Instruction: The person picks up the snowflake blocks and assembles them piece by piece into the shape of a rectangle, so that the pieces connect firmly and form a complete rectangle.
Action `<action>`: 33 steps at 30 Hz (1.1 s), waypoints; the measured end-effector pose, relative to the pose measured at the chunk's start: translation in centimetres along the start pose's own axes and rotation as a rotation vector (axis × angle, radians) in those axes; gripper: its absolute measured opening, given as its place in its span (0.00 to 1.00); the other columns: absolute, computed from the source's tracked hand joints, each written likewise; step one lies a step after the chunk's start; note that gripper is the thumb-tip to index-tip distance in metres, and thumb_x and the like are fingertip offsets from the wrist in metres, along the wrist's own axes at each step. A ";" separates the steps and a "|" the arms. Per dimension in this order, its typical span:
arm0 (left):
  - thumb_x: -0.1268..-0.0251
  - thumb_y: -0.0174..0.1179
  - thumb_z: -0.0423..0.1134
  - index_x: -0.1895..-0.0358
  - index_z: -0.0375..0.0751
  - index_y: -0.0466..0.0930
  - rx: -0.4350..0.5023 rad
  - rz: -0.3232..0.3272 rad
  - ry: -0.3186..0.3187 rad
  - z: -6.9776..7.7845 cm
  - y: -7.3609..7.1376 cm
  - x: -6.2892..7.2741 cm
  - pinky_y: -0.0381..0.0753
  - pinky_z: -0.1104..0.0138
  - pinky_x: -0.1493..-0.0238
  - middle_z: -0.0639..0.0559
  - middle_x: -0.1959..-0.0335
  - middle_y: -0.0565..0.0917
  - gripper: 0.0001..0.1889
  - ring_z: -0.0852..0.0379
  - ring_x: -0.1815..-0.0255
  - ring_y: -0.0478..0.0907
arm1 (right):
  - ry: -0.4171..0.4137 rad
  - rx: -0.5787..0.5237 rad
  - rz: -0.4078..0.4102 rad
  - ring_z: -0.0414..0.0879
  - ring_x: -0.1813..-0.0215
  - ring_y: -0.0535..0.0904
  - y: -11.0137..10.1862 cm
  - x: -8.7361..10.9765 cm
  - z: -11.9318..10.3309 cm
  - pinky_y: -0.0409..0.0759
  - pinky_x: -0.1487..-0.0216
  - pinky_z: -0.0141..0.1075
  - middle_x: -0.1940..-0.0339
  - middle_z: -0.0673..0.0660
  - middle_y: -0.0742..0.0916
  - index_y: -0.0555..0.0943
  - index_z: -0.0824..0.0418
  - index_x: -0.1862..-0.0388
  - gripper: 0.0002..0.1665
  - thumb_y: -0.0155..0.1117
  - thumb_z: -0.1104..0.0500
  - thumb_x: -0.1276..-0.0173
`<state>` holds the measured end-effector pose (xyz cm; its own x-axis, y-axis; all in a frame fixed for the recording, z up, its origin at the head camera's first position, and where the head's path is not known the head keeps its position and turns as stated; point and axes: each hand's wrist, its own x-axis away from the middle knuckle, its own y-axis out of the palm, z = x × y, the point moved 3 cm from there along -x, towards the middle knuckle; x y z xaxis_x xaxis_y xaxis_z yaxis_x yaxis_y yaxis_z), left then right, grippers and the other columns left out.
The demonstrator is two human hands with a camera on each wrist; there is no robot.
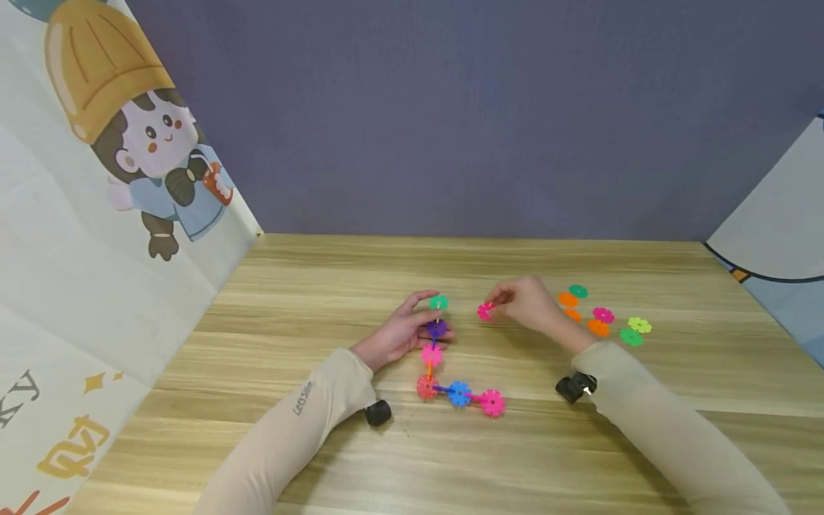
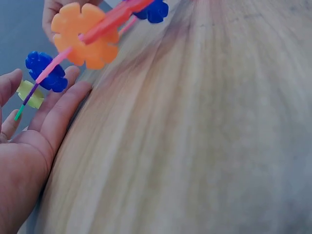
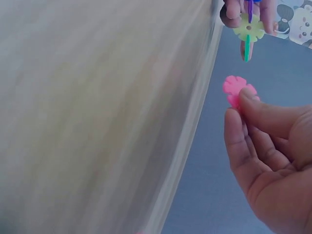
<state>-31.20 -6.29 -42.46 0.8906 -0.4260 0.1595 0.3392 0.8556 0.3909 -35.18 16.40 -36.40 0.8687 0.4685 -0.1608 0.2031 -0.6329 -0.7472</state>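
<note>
My left hand (image 1: 402, 335) holds the far end of an L-shaped chain of interlocked plastic snowflake discs, its fingers around the purple disc (image 1: 436, 328) and near the green end disc (image 1: 439, 302). A yellow disc (image 3: 248, 28) joins those two. The chain's lower part has a pink disc (image 1: 432, 355), a coral corner disc (image 1: 427, 387), a blue disc (image 1: 460, 393) and a pink end disc (image 1: 493, 403). Just right of the green end, my right hand (image 1: 526, 304) pinches a loose pink snowflake disc (image 3: 235, 89) between thumb and index finger, apart from the chain.
Loose discs lie on the wood-grain table (image 1: 309, 286) right of my right hand: orange (image 1: 599, 327), pink (image 1: 603, 315), yellow (image 1: 640, 325) and green (image 1: 631, 337) among them. A grey-blue panel (image 1: 450, 121) stands behind the table, a printed sheet (image 1: 58, 286) at left.
</note>
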 end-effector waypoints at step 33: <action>0.22 0.46 0.28 0.29 0.44 0.52 -0.029 -0.033 -0.031 0.4 0.0 -0.4 0.88 0.61 0.61 0.42 0.65 0.88 0.24 0.52 0.64 0.87 | -0.077 -0.063 -0.010 0.44 0.72 0.82 2.9 -3.4 -2.3 0.82 0.68 0.35 0.75 0.55 0.87 0.85 0.65 0.72 0.05 0.75 0.70 0.44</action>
<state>-31.63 -6.27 -42.18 0.8689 -0.4629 0.1755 0.3773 0.8487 0.3705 -36.51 11.52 -36.55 0.8299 0.5192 -0.2042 0.2415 -0.6642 -0.7075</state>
